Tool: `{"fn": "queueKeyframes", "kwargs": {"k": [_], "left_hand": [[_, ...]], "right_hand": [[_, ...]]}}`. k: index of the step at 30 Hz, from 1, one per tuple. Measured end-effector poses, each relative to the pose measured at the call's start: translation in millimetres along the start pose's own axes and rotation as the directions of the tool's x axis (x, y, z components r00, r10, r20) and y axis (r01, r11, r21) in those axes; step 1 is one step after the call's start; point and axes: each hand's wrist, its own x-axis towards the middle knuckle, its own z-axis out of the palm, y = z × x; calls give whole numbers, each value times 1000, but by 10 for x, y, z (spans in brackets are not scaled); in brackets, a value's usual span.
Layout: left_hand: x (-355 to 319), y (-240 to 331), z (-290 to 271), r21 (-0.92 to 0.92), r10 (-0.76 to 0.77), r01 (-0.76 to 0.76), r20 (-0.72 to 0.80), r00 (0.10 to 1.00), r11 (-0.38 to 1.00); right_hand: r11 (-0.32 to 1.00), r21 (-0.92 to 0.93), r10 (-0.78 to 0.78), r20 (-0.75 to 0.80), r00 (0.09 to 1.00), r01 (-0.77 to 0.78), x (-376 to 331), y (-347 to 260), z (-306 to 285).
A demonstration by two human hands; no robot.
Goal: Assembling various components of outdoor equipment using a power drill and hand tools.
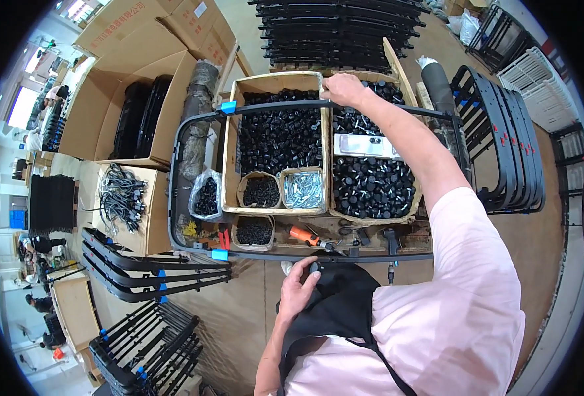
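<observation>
A large open brown cardboard carton (117,99) stands at the upper left with dark flat parts upright inside it, and a second, closed carton (173,23) with red printing and a white label sits behind it. Below them a smaller open cardboard box (148,221) holds a tangle of black cables (119,195). In the middle lies a black rounded-rectangle metal tube frame (173,191), laid over two wooden-sided trays: the left tray (229,152) is filled with small black plastic caps (278,135), the right tray (404,214) with larger black round caps (371,188) and a flat white rectangular pack (364,145) on top. Two blue tape wraps mark the frame, one at its far left corner (228,106) and one at its near left corner (219,254). Three small round paper cups sit at the near side of the left tray, two of black bits (260,191) (253,231) and one of shiny silver screws (303,189); a clear plastic bag of black pieces (206,196) leans beside them. The right hand (343,89) reaches out on a straight arm to the far rail of the frame, fingers curled over it at the divider between the trays. The left hand (300,285) is drawn in close to the body, fingers closed on a small black part against the near rail. An orange-handled tool (303,235) lies just beyond that rail. Stacks of the same black frames (503,145) stand to the right, the far side and the lower left.
</observation>
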Motion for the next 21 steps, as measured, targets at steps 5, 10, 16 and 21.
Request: {"fn": "queueKeyframes", "kwargs": {"k": [5,10,16,21], "left_hand": [[12,-9,15,165,83,-79,-15,996,983],[88,45,62,382,191,-189,32,981,905],[260,72,195,528,263,-318,179,948,787],[279,74,140,513,303,-378,227,926,770]], "right_hand": [[989,36,144,-21,989,-143,40,-98,88],[988,74,132,44,990,-135,111,64,156],[977,79,177,216,960,-198,56,139,68],[979,9,201,50,978,-202,-26,-28,44]]}}
